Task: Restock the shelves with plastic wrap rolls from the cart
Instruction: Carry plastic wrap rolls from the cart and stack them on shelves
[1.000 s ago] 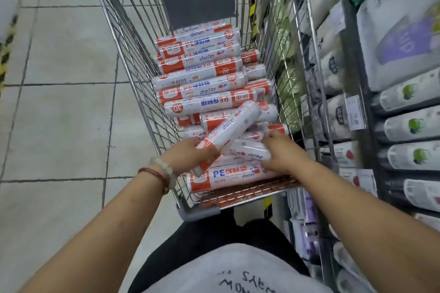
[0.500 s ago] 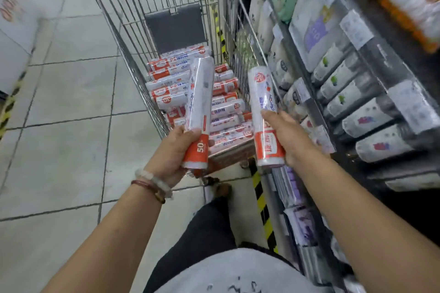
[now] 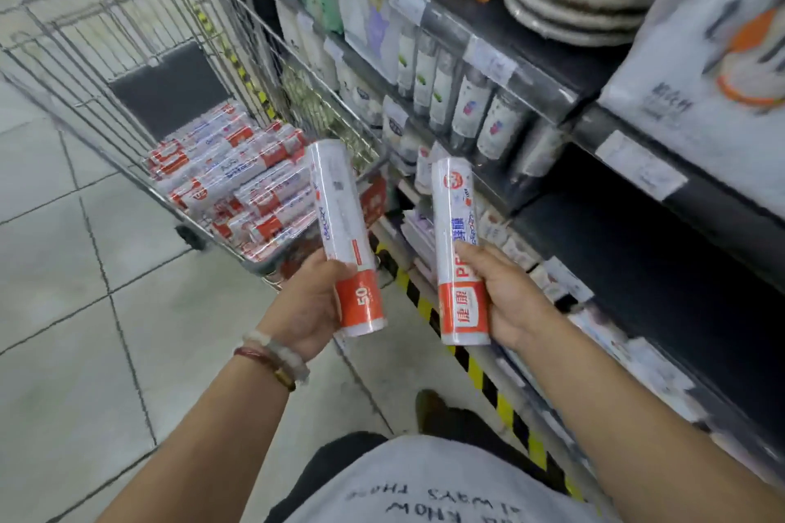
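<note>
Got one white plastic wrap roll with an orange end (image 3: 346, 242) gripped in my left hand (image 3: 308, 306), another (image 3: 459, 255) in my right hand (image 3: 512, 301), fingers (image 3: 469, 253) curled round each. Both point up and away; the dark shelf (image 3: 637, 251) gap sits right of them, so right goes first I guess.

white-and-orange rolls (image 3: 345, 242), yellow-black floor stripe (image 3: 471, 365)
</note>
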